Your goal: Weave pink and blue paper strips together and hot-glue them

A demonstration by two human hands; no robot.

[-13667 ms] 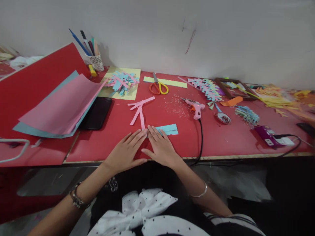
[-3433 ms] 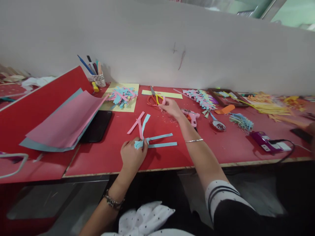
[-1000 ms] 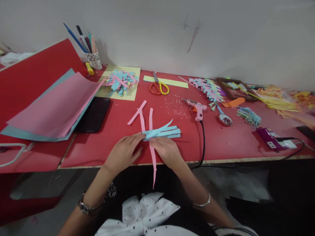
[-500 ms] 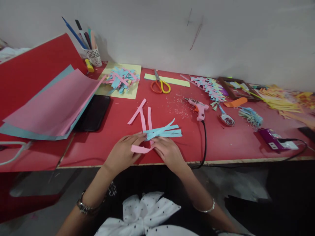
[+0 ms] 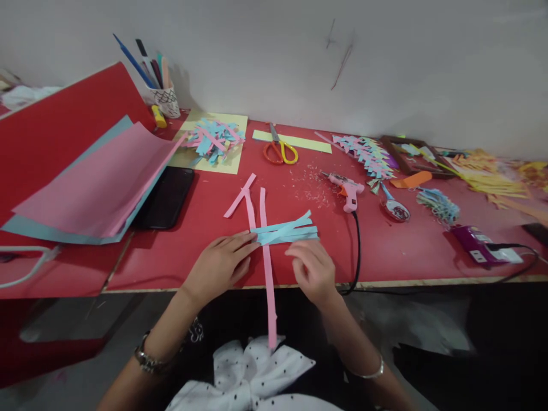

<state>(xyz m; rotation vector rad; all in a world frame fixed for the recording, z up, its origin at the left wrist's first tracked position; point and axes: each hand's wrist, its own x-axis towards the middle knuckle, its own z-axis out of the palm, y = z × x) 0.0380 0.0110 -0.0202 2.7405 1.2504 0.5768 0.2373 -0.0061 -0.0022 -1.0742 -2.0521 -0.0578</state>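
Observation:
Several light blue paper strips (image 5: 295, 230) lie bunched across a long pink paper strip (image 5: 269, 285), which hangs over the table edge to the white dotted bow at my front. My left hand (image 5: 220, 262) presses its outstretched fingertips on the left end of the blue strips. Just below their right end, my right hand (image 5: 314, 268) hovers with loosely curled fingers, slightly blurred, and nothing shows in it. Beyond them, a short pink strip (image 5: 240, 196) lies slanting against another pink strip.
Scissors (image 5: 280, 151) lie behind, left of a pink glue gun (image 5: 347, 188) whose cord crosses the front edge. A phone (image 5: 165, 197) sits partly under coloured paper sheets (image 5: 94, 177). A pen cup (image 5: 166, 101) stands by the wall. A purple power strip (image 5: 473, 245) is at right.
My right hand has let go of the pink strip and moved right. The strip's near end, which was folded over left, now hangs down toward me. My left hand stays on the blue strips.

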